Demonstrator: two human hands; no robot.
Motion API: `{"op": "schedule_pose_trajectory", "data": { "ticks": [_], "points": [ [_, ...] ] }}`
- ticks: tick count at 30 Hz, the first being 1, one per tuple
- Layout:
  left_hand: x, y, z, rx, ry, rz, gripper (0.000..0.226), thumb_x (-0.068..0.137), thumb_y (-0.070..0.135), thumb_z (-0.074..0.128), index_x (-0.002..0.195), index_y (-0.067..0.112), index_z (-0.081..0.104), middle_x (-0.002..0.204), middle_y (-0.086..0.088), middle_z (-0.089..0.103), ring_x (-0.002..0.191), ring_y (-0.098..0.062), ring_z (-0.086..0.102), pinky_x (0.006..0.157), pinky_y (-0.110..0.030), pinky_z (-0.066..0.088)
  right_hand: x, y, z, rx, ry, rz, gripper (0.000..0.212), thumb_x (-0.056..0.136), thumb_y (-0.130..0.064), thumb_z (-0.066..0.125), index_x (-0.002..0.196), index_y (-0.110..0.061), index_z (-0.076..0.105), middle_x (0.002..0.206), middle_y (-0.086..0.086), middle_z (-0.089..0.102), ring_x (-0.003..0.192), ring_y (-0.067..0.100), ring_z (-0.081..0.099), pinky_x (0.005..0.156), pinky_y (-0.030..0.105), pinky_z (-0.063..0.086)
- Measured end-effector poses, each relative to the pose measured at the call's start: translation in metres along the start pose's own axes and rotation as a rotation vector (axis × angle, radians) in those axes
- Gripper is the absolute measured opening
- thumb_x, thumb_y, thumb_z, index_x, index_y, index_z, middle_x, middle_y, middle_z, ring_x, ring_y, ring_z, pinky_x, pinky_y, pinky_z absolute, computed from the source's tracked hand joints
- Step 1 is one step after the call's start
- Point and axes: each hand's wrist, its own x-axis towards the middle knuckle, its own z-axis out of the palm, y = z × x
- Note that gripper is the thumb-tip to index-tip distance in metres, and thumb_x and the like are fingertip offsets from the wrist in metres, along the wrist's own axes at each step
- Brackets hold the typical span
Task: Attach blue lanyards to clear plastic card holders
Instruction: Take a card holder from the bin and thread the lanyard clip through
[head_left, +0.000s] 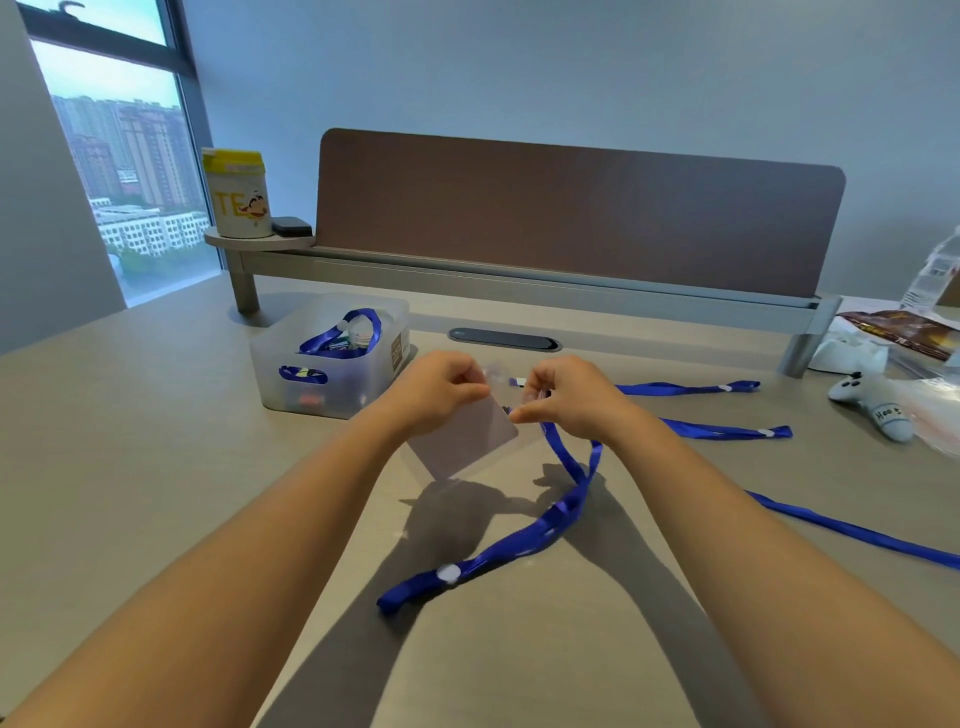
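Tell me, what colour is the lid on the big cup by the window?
Yellow. The cup is white with a cartoon picture, and its lid is yellow, seen in the head view.

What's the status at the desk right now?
Left hand pinching card holder. Right hand gripping lanyard clip end. Nothing in the way.

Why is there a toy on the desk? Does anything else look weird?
The grey game-controller plush on the right has nothing to do with lanyards. Snack wrappers are piled beside it. Nothing looks spilled or broken; the spare lanyards just lie loose.
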Motion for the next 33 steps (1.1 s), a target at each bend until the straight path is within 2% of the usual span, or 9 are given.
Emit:
{"op": "schedule_pose_trajectory", "data": {
  "ticks": [3, 5, 7, 10, 14, 18, 22, 25, 33],
  "points": [
    [0.002, 0.0, 0.001, 0.037, 0.08, 0.02, 0.023, 0.093, 0.016, 0.047, 0.108, 0.004, 0.059, 0.119, -0.016, 0.06, 0.099, -0.025, 0.052, 0.084, -0.029, 0.045, -0.002, 0.003, -0.004, 0.023, 0.009, -0.013, 0.02, 0.083, -0.018, 0.065, 0.067, -0.017, 0.052, 0.067, -0.005, 0.049, 0.067, 0.01, 0.048, 0.06, 0.019, 0.04],
    [0.003, -0.002, 0.001, 0.029, 0.118, 0.012, 0.023, 0.093, 0.015, 0.046, 0.111, 0.004, 0.057, 0.12, -0.016, 0.06, 0.107, -0.028, 0.054, 0.088, -0.032, 0.048, -0.005, 0.006, -0.006, 0.094, 0.019, -0.018, 0.011, 0.085, -0.017, 0.062, 0.086, -0.006, 0.063, 0.07, -0.002, 0.053, 0.066, 0.01, 0.049, 0.065, 0.021, 0.043],
    [0.004, -0.004, 0.0, 0.001, 0.13, -0.023, 0.027, 0.092, 0.016, 0.047, 0.116, 0.006, 0.053, 0.123, -0.016, 0.059, 0.11, -0.029, 0.055, 0.09, -0.035, 0.05, -0.007, 0.007, -0.008, 0.195, 0.011, -0.005, 0.023, 0.089, -0.014, 0.056, 0.103, 0.003, 0.063, 0.079, 0.006, 0.058, 0.066, 0.009, 0.051, 0.069, 0.023, 0.046],
    [0.004, -0.006, 0.001, -0.044, 0.168, -0.052, 0.036, 0.089, 0.017, 0.052, 0.124, 0.009, 0.048, 0.127, -0.015, 0.057, 0.114, -0.029, 0.055, 0.095, -0.04, 0.049, -0.009, 0.004, -0.009, 0.331, -0.026, 0.017, 0.026, 0.092, -0.011, 0.051, 0.108, 0.006, 0.061, 0.076, 0.004, 0.06, 0.062, 0.008, 0.054, 0.062, 0.016, 0.047],
    [-0.001, -0.001, 0.006, -0.021, 0.286, 0.084, 0.037, 0.086, 0.019, 0.059, 0.12, 0.008, 0.053, 0.128, -0.012, 0.057, 0.115, -0.024, 0.053, 0.096, -0.034, 0.045, -0.008, -0.001, -0.007, 0.399, -0.026, 0.029, 0.024, 0.092, -0.011, 0.049, 0.105, 0.004, 0.063, 0.069, 0.0, 0.058, 0.054, 0.008, 0.046, 0.05, 0.015, 0.039],
    [-0.007, 0.003, 0.009, 0.141, 0.233, 0.213, 0.032, 0.084, 0.025, 0.061, 0.111, 0.007, 0.06, 0.121, -0.011, 0.061, 0.108, -0.022, 0.055, 0.086, -0.026, 0.043, -0.009, -0.005, -0.006, 0.44, 0.003, 0.021, 0.023, 0.092, -0.01, 0.049, 0.104, 0.003, 0.063, 0.068, 0.001, 0.058, 0.051, 0.008, 0.039, 0.043, 0.013, 0.033],
    [-0.007, 0.005, 0.006, 0.172, 0.208, 0.225, 0.031, 0.082, 0.026, 0.062, 0.105, 0.005, 0.06, 0.115, -0.013, 0.063, 0.088, -0.017, 0.052, 0.074, -0.02, 0.04, -0.011, -0.007, -0.005, 0.442, 0.017, 0.008, 0.02, 0.092, -0.01, 0.049, 0.099, 0.002, 0.064, 0.066, 0.001, 0.055, 0.052, 0.009, 0.039, 0.047, 0.017, 0.032],
    [-0.006, 0.009, 0.002, 0.16, 0.177, 0.213, 0.03, 0.081, 0.024, 0.062, 0.099, 0.001, 0.059, 0.106, -0.017, 0.064, 0.08, -0.014, 0.046, 0.059, -0.012, 0.036, -0.012, -0.01, -0.005, 0.412, 0.008, -0.024, 0.021, 0.091, -0.009, 0.05, 0.074, -0.013, 0.061, 0.065, 0.0, 0.053, 0.052, 0.007, 0.04, 0.043, 0.012, 0.033],
    [-0.008, 0.007, -0.008, 0.128, 0.198, 0.229, 0.028, 0.084, 0.022, 0.059, 0.098, -0.001, 0.064, 0.1, -0.02, 0.068, 0.077, -0.014, 0.05, 0.06, -0.007, 0.033, -0.012, -0.018, -0.005, 0.443, -0.001, -0.045, 0.026, 0.091, -0.015, 0.051, 0.065, -0.018, 0.056, 0.063, 0.001, 0.048, 0.054, 0.009, 0.037, 0.044, 0.011, 0.033]
  ]
}}
